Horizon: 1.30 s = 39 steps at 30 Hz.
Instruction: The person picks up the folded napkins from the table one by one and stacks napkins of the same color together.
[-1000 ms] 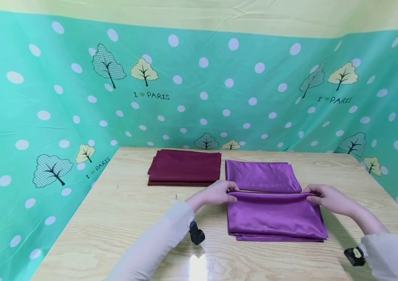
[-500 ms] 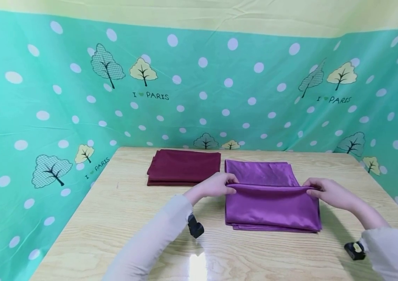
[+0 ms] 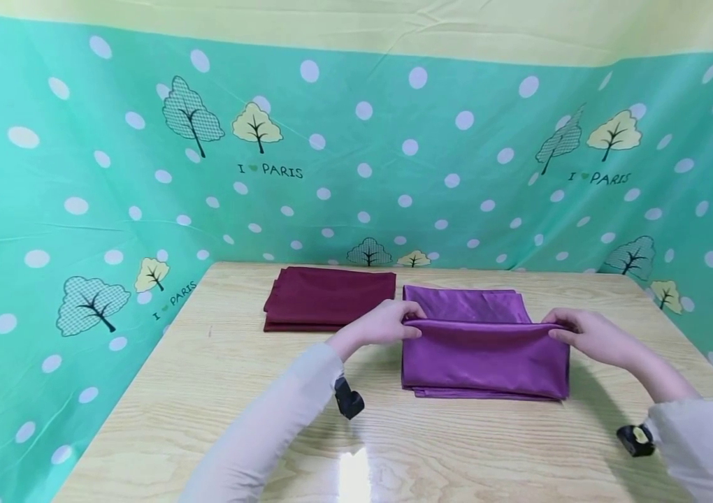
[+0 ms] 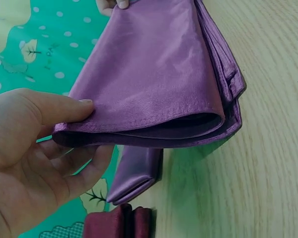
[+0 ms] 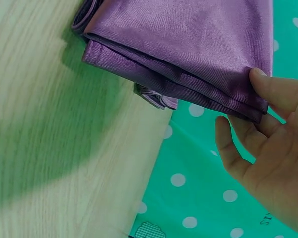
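Note:
A folded purple satin cloth (image 3: 485,360) is held up by its far edge between both hands. My left hand (image 3: 388,323) pinches its far left corner, thumb on the near face; in the left wrist view the thumb (image 4: 69,110) lies over the folded layers with fingers beneath. At the far right corner my right hand (image 3: 592,339) pinches the same edge, and several layers show there in the right wrist view. Just behind lies a second folded purple cloth (image 3: 470,304), its near part hidden by the held one.
A folded dark red cloth (image 3: 331,299) lies at the back, left of the purple ones and partly behind the left hand. All rest on a light wooden table (image 3: 205,419). A green dotted curtain (image 3: 356,175) hangs along its back and sides.
Both hands have moved away from the body and upward with the held purple cloth, which now covers more of the purple cloth behind. The dark red cloth has stayed put.

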{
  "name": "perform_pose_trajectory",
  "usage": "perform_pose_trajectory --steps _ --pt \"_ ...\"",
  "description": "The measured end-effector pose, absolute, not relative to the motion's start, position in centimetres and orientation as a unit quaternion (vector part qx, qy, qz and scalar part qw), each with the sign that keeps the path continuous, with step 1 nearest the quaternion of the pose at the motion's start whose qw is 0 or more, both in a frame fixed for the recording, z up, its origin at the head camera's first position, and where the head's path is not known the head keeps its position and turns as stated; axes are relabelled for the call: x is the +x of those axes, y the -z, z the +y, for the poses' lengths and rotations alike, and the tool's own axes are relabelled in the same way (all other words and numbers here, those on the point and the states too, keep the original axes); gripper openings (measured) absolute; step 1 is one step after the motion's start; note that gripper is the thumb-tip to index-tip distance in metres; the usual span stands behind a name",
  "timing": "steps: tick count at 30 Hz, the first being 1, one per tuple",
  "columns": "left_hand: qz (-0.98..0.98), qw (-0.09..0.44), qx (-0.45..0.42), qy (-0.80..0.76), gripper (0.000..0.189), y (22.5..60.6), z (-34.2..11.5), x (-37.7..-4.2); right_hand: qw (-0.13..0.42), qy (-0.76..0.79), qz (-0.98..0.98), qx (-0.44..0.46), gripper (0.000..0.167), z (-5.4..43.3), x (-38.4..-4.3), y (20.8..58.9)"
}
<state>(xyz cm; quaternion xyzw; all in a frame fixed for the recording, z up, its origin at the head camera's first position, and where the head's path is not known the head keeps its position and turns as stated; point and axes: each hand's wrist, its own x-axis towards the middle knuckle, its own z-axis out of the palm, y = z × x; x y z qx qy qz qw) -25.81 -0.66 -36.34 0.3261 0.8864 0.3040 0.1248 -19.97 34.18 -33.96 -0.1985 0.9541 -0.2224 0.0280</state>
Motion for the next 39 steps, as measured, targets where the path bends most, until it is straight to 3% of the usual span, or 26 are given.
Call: perform_pose_trajectory --steps 12,19,39 --pt "0.888 0.097 0.343 -0.290 0.016 36.1 -0.6 -26.7 0.015 0.221 0.959 -0.176 0.013 34.0 -20.3 33.6" --pt "0.886 0.108 0.336 -0.302 0.017 35.5 -0.6 -27.1 -0.007 0.213 0.960 -0.182 0.012 33.9 -20.7 33.3" --pt "0.888 0.075 0.327 -0.315 0.022 34.6 -0.8 -27.9 -0.004 0.221 0.959 -0.180 0.015 33.4 -21.8 32.2"
